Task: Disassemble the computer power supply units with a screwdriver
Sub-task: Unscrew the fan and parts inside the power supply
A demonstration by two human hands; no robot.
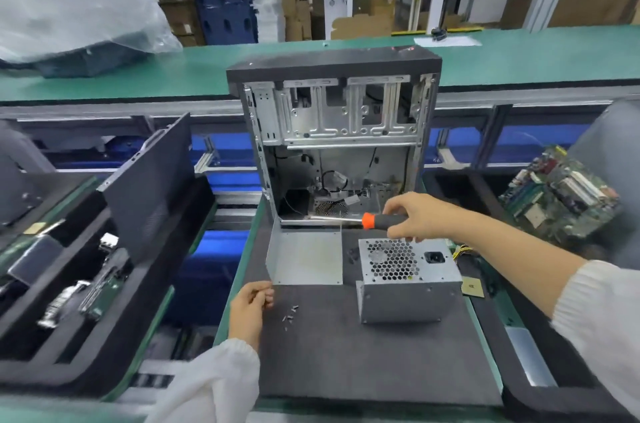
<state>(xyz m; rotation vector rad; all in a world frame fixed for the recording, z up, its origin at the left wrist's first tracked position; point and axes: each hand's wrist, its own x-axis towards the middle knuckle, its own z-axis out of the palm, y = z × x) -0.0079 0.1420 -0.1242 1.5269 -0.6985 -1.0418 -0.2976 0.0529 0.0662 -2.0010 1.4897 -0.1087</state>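
Observation:
A grey metal power supply unit (pixel 407 287) stands on the dark mat, its honeycomb fan grille and power socket facing up. My right hand (pixel 420 215) hovers just above its far edge and grips a screwdriver (pixel 349 219) with a black and orange handle, the shaft pointing left. My left hand (pixel 249 310) rests at the mat's left edge with the fingers curled; whether it holds anything is hidden. Several loose screws (pixel 290 313) lie on the mat just right of it. A bent metal cover plate (pixel 306 256) lies left of the unit.
An open, stripped computer case (pixel 334 132) stands upright behind the mat (pixel 346 360). A tray of parts with a leaning dark panel (pixel 152 180) is at left. Circuit boards (pixel 561 194) pile at right. A green bench (pixel 519 55) runs behind.

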